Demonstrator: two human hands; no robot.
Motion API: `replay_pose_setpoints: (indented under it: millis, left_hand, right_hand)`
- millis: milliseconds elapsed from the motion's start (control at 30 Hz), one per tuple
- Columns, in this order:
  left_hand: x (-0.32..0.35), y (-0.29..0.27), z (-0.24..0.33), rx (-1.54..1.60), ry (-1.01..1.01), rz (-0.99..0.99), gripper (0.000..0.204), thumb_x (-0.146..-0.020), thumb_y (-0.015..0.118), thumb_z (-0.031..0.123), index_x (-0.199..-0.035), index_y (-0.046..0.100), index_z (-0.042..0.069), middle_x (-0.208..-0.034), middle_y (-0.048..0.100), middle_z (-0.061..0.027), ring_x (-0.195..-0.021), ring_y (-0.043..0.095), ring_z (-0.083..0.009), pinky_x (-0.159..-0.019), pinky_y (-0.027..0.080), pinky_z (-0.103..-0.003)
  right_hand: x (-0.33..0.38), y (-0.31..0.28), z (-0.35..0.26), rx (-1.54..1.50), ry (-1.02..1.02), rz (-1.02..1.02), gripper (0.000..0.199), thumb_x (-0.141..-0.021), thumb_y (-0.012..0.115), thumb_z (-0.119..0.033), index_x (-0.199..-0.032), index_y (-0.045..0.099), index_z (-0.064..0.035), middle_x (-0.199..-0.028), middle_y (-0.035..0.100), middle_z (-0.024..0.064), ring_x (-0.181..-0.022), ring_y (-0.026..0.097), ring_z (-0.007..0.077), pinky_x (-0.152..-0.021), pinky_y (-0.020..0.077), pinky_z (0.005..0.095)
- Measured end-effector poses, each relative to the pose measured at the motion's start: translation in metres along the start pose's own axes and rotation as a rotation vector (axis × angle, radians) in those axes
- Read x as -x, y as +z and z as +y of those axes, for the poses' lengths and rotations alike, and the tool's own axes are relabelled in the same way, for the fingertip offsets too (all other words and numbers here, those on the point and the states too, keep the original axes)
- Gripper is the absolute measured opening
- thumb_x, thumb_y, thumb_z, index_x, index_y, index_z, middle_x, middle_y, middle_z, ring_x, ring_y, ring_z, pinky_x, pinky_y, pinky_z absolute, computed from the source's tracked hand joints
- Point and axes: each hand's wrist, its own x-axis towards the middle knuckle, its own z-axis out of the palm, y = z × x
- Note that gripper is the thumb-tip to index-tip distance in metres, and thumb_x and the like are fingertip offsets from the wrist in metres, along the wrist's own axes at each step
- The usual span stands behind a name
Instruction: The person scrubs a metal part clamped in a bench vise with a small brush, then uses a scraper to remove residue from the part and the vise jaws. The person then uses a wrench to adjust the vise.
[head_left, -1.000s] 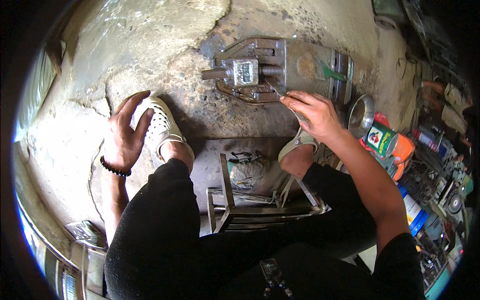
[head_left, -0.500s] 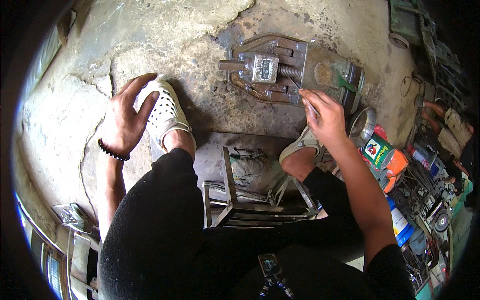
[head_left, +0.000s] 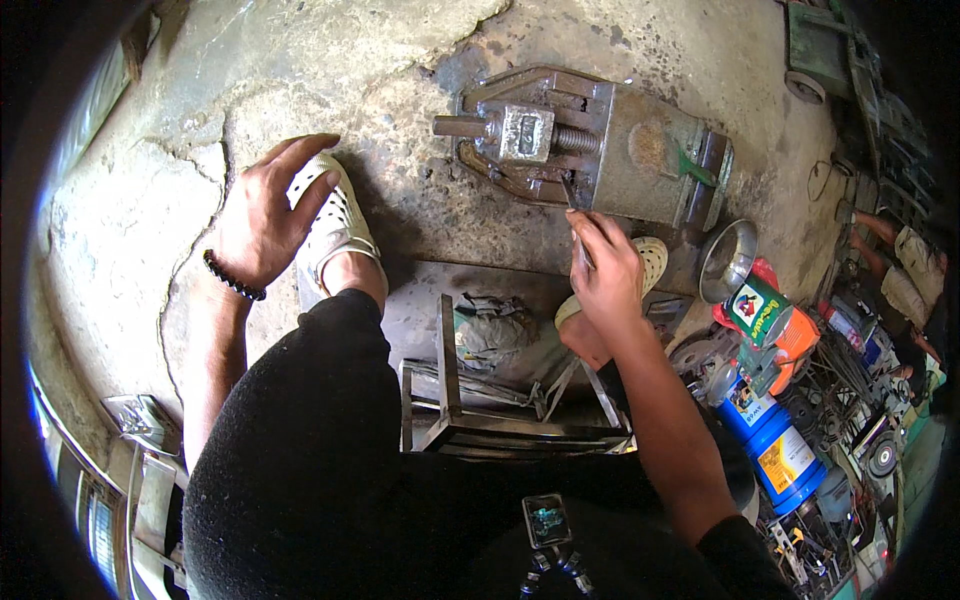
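Head view, looking down on a seated person over a cracked, stained concrete floor that fills most of the scene. Black trousers cover both bent legs in the lower half, with a small metal-framed stool between them. At the top centre, a heavy rusty grey metal machine vise lies on the floor, its screw and square block pointing left. Along the right edge sits a clutter of containers, among them a blue plastic can and an orange and red tin, beside a shiny metal funnel. On the left, a white perforated shoe rests flat on the floor. The left hand, with a black bead bracelet at its wrist, lies open with fingers spread, palm down across that shoe's toe. The right hand is curled around a thin dark metal tool, whose tip touches the vise's near edge.
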Motion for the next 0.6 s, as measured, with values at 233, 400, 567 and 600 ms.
replay_pose_setpoints:
  millis: [233,400,567,600]
  left_hand:
    - [0.016,-0.001,-0.011,0.038,-0.106,-0.038,0.033,-0.093,0.066,0.013,-0.124,0.063,0.002,-0.120,0.067,-0.0204,-0.113,0.065,-0.0336,-0.096,0.051,-0.040]
    - [0.018,-0.001,-0.018,0.042,-0.056,0.008,0.033,-0.091,0.067,0.012,-0.123,0.064,0.001,-0.118,0.067,-0.0200,-0.108,0.066,-0.0357,-0.093,0.053,-0.041]
    - [0.019,0.001,-0.023,0.048,-0.048,0.017,0.033,-0.091,0.067,0.011,-0.122,0.064,0.001,-0.118,0.068,-0.0197,-0.109,0.066,-0.0358,-0.093,0.053,-0.041]
    - [0.020,0.001,-0.024,0.047,-0.058,0.010,0.033,-0.091,0.067,0.010,-0.123,0.064,0.001,-0.118,0.068,-0.0198,-0.110,0.066,-0.0350,-0.094,0.052,-0.040]
  right_hand:
    - [0.002,0.008,0.021,0.059,-0.025,-0.074,0.065,-0.068,0.074,0.000,-0.129,0.061,-0.0175,-0.124,0.061,0.0173,-0.101,0.063,0.0409,-0.088,0.0524,0.0475]
    - [-0.002,0.017,0.026,0.013,-0.028,-0.040,0.057,-0.071,0.072,-0.001,-0.126,0.063,-0.0153,-0.119,0.063,0.0178,-0.098,0.064,0.0406,-0.086,0.0528,0.0466]
    - [-0.011,0.016,0.016,-0.109,-0.048,0.001,0.040,-0.078,0.067,0.000,-0.117,0.066,-0.0078,-0.109,0.067,0.0170,-0.094,0.066,0.0384,-0.084,0.0530,0.0440]
    - [-0.012,0.016,0.013,-0.101,-0.089,-0.015,0.033,-0.081,0.064,0.001,-0.114,0.067,-0.0041,-0.106,0.068,0.0173,-0.094,0.067,0.0375,-0.085,0.0530,0.0427]
